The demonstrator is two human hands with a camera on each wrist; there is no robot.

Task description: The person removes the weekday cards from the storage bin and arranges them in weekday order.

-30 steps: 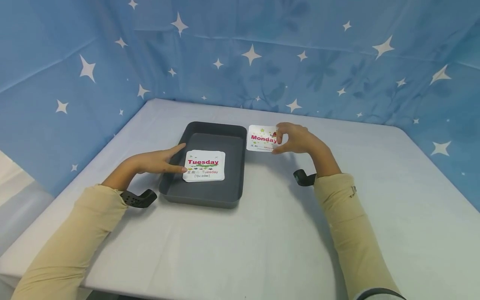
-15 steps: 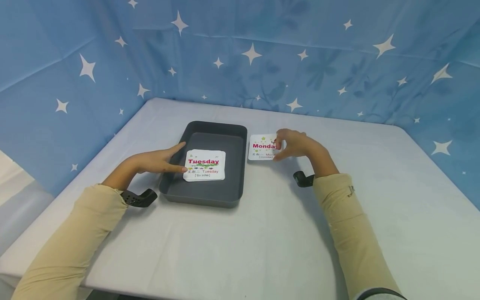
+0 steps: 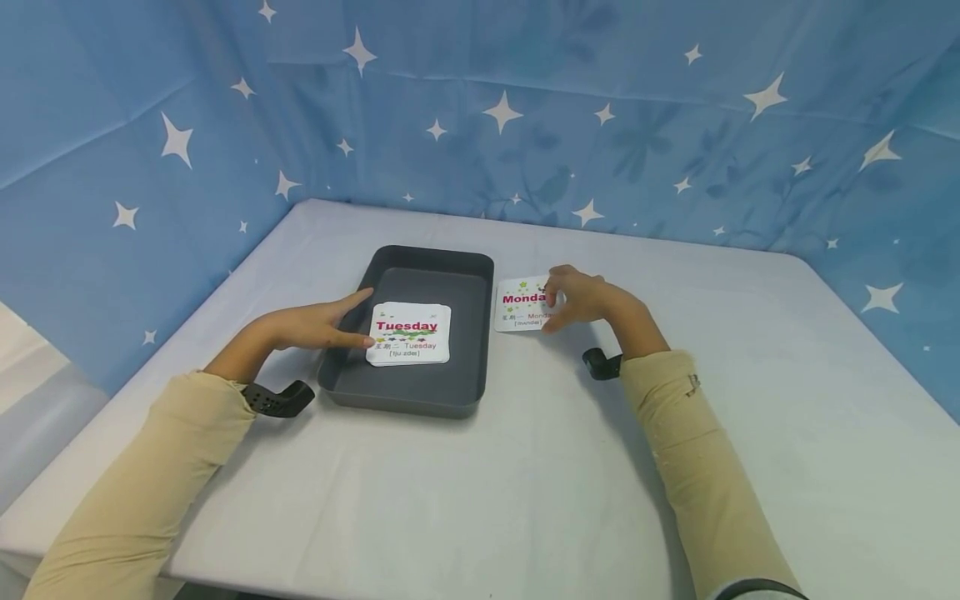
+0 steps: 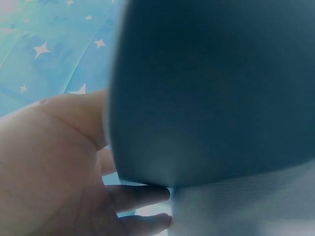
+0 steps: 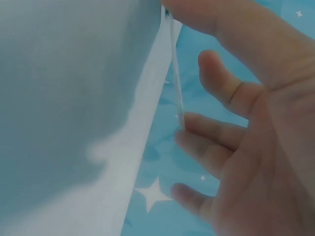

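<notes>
The Monday card (image 3: 521, 305) is off to the right of the gray tray (image 3: 405, 407), just beside its right wall and toward the far edge of the bench (image 3: 487, 492); from here I can't tell whether it touches the wall or the cloth. The right hand (image 3: 588, 296) pinches the card's right side between thumb and fingers, and the right wrist view shows it as a thin white edge. What has just changed is the card's place: it has come down along the tray's wall, toward the bench's near edge. As I read it, that brings it closer to level with the Tuesday card (image 3: 408, 333), which lies face up on others inside the tray, though Monday stays outside. The left hand (image 3: 303, 325) grips the tray's left wall, thumb and a finger spread over the rim, other fingers against the outside; it seems to be steadying it. Against the earlier head picture, Monday and the right hand sit lower, while the tray, the Tuesday card and the left hand look unmoved. Behind the bench's far edge hangs a starry blue curtain (image 3: 450, 67).
</notes>
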